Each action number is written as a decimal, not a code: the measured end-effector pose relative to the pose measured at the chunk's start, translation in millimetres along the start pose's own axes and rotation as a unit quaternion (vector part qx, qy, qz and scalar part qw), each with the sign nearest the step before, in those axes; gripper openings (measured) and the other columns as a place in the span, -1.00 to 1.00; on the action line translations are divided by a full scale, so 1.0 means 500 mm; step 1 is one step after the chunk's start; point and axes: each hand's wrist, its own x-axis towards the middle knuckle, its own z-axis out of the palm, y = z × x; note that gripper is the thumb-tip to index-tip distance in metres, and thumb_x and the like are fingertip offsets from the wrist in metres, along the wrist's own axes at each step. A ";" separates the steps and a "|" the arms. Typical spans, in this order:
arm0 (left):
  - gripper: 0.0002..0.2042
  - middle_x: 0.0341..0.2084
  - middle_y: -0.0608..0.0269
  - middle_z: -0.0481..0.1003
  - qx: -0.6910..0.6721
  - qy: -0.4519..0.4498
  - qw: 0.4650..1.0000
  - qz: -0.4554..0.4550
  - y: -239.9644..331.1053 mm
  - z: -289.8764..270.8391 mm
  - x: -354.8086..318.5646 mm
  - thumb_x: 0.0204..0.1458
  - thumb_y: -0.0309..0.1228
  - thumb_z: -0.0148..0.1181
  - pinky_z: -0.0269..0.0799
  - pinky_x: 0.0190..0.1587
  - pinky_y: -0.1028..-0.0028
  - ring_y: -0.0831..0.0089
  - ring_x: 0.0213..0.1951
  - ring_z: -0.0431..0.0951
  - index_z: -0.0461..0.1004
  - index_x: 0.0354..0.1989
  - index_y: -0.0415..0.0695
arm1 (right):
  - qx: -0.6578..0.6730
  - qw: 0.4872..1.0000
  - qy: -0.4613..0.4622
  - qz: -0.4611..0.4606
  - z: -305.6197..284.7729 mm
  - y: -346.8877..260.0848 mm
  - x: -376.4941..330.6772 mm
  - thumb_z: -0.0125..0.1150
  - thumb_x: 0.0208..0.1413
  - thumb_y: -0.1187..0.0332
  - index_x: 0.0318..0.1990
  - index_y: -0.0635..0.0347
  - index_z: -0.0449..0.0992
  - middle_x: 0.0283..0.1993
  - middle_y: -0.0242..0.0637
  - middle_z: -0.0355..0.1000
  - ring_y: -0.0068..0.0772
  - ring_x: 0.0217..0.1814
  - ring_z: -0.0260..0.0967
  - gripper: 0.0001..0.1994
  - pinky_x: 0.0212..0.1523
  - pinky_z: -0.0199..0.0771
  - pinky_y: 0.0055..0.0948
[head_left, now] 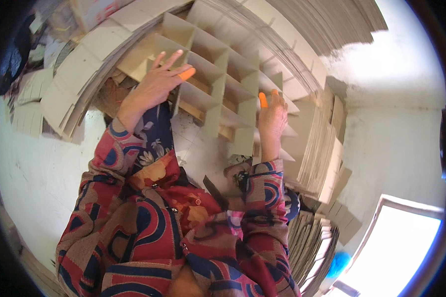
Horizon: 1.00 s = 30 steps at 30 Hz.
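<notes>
A grey cardboard divider [206, 79], with crossed panels forming several square cells, stands in front of me. My left hand [156, 84] lies over its left side, fingers spread and pointing away, with an orange cover on the thumb. At the right side, my right hand [273, 118] has its fingers bent close together at the panel edges, apparently gripping the divider. Orange covers show on its thumb and one finger. Brown surfaces show through the cells.
Stacked cardboard sheets [307, 143] stand to the right, with more cardboard [77, 84] at the left and a grey stack [332, 22] at the far right. Folded sheets [309, 247] and a blue round thing [339, 264] lie near a bright opening [396, 252].
</notes>
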 end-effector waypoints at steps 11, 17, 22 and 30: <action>-0.29 0.18 0.21 0.26 0.063 -0.012 0.996 0.062 -0.014 -0.008 0.018 -0.30 -0.64 0.25 -0.17 0.36 0.05 0.18 0.34 0.02 0.25 0.19 -0.11 | -0.062 0.997 0.039 0.027 -0.053 0.121 -0.070 0.16 0.10 0.15 -0.07 0.33 0.44 -0.22 -0.06 0.46 0.02 -0.11 0.38 -0.60 -0.18 0.41 -0.13; -0.21 0.15 0.20 0.28 0.074 -0.011 0.992 0.099 -0.047 0.006 0.046 -0.38 -0.58 0.35 -0.13 0.36 0.09 0.19 0.30 0.09 0.22 0.20 -0.16 | 0.059 0.981 -0.184 0.006 -0.041 0.181 -0.101 0.29 -0.03 0.28 -0.20 0.25 0.49 -0.29 -0.01 0.47 0.14 -0.25 0.41 -0.72 -0.29 0.41 -0.06; -0.17 0.24 0.21 0.18 0.025 0.016 0.995 0.094 -0.011 -0.004 0.140 -0.36 -0.63 0.30 -0.03 0.34 0.21 0.18 0.31 0.06 0.16 0.26 -0.11 | 0.151 0.950 -0.271 -0.025 -0.088 0.158 -0.129 0.25 -0.04 0.38 -0.18 0.23 0.53 -0.25 0.04 0.47 0.10 -0.19 0.42 -0.76 -0.20 0.43 -0.15; -0.41 0.10 0.19 0.33 0.007 -0.188 0.969 0.159 0.012 0.075 0.292 -0.20 -0.56 0.18 0.06 0.30 0.21 0.17 0.17 0.26 0.33 0.14 -0.06 | 0.240 0.905 -0.348 -0.044 -0.136 0.169 -0.165 0.15 0.00 0.39 -0.20 0.20 0.52 -0.31 0.02 0.47 0.09 -0.19 0.42 -0.80 -0.17 0.43 -0.15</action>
